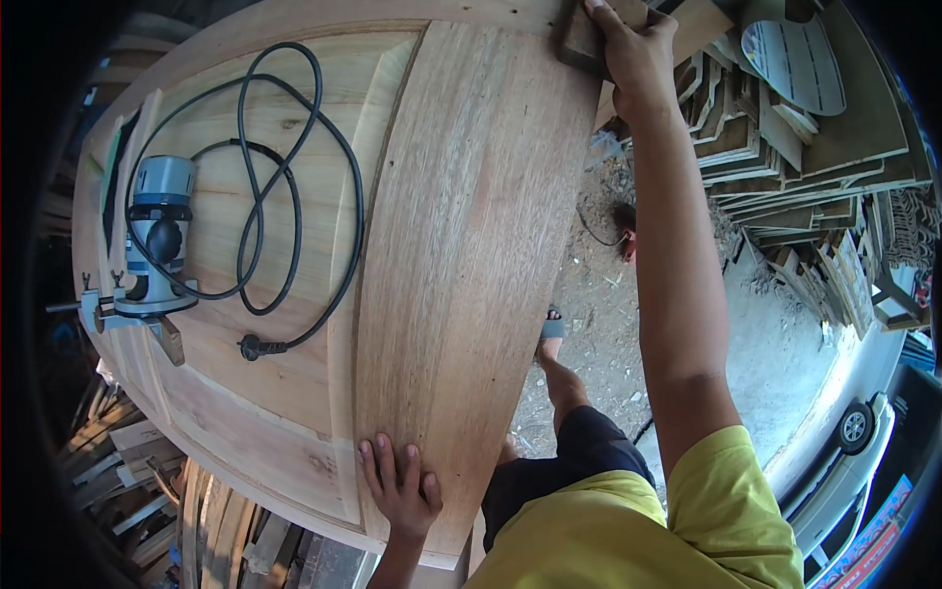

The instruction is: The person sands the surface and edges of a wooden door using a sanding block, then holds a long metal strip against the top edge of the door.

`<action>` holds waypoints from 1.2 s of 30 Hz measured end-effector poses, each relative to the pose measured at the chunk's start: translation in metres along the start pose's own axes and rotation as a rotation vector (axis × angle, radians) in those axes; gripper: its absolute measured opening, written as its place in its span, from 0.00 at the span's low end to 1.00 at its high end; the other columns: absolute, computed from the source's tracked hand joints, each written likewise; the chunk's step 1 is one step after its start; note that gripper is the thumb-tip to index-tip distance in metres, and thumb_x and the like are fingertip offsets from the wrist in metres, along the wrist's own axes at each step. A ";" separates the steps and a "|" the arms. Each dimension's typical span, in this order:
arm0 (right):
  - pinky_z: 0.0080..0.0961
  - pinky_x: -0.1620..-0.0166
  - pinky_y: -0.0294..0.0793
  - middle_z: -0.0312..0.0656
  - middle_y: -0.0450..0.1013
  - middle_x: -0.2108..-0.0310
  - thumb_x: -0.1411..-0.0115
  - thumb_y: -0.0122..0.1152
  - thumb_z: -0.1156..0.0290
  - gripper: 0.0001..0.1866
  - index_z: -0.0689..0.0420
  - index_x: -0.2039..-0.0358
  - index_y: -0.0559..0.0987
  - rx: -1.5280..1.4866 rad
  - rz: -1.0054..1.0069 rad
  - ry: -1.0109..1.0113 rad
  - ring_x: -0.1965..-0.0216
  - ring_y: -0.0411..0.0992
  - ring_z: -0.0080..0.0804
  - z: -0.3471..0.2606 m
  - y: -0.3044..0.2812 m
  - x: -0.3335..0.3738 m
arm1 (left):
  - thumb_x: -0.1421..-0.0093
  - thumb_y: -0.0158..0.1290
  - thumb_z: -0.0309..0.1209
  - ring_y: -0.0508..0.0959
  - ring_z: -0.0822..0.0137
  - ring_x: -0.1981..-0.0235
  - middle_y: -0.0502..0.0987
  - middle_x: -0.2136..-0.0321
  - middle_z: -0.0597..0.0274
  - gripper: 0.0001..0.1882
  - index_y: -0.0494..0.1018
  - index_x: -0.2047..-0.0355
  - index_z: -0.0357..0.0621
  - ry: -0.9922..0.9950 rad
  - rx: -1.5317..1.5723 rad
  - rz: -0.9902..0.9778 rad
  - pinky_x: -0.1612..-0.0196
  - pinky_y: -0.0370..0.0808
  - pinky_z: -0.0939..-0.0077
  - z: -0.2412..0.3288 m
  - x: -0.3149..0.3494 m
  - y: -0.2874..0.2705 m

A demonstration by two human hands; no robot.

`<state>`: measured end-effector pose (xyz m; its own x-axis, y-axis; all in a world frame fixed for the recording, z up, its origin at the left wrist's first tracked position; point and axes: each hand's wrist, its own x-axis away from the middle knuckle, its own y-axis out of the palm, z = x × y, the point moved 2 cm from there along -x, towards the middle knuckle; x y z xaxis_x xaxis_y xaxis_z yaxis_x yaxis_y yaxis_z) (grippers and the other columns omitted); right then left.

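Observation:
My left hand [404, 493] lies on the near end of a wide wooden plank [461, 245], its fingers stretched out flat. The plank runs along the right edge of a large panelled wooden door [304, 383]. At the far end, my right hand [633, 44] is closed on a dark wooden block [584, 49], which sits at the plank's far right corner. Some of that hand's fingers are hidden. On the door's left side stands a blue-grey electric router [162, 231]. Its black cable [360, 187] loops over the panel, with the plug [257, 347] lying near the middle.
Stacked wooden boards [814, 177] stand at the far right, with a white oval slatted piece [795, 64] on them. Scrap timber [221, 520] lies at the lower left. My legs stand on the dirt floor [599, 324] beside the door. A white car [844, 471] is at the right.

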<state>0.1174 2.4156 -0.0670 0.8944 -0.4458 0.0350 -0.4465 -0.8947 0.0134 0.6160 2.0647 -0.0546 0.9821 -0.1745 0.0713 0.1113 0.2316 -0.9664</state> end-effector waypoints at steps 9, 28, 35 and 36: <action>0.43 0.38 0.75 0.59 0.74 0.42 0.38 0.76 0.58 0.39 0.62 0.36 0.64 0.128 0.239 -0.091 0.42 0.76 0.53 0.006 0.011 -0.067 | 0.23 0.40 0.41 0.57 0.21 0.27 0.60 0.26 0.30 0.28 0.65 0.28 0.42 0.016 -0.011 -0.004 0.28 0.56 0.26 0.003 0.000 0.001; 0.45 0.43 0.85 0.48 0.80 0.51 0.24 0.60 0.54 0.26 0.61 0.37 0.72 -1.232 0.264 0.859 0.50 0.82 0.44 0.300 -0.271 0.214 | 0.24 0.37 0.39 0.57 0.25 0.26 0.56 0.27 0.24 0.30 0.60 0.28 0.35 0.100 -0.126 0.021 0.26 0.53 0.29 0.014 -0.008 0.002; 0.32 0.50 0.88 0.47 0.81 0.50 0.24 0.59 0.55 0.25 0.62 0.38 0.75 -1.061 0.502 1.233 0.55 0.83 0.37 0.430 -0.321 0.434 | 0.24 0.36 0.43 0.51 0.31 0.23 0.49 0.24 0.30 0.32 0.55 0.24 0.42 0.056 -0.058 0.005 0.24 0.49 0.34 0.008 0.000 0.006; 0.29 0.51 0.85 0.45 0.82 0.50 0.24 0.57 0.53 0.26 0.62 0.38 0.75 -0.975 0.486 1.244 0.55 0.83 0.33 0.435 -0.322 0.446 | 0.23 0.35 0.43 0.49 0.34 0.22 0.46 0.23 0.33 0.33 0.53 0.23 0.43 0.046 -0.042 -0.013 0.23 0.48 0.37 0.006 -0.002 0.007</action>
<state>0.6713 2.4928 -0.4900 0.3228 0.0623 0.9444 -0.9370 -0.1195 0.3281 0.6160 2.0727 -0.0600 0.9725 -0.2212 0.0735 0.1165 0.1884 -0.9752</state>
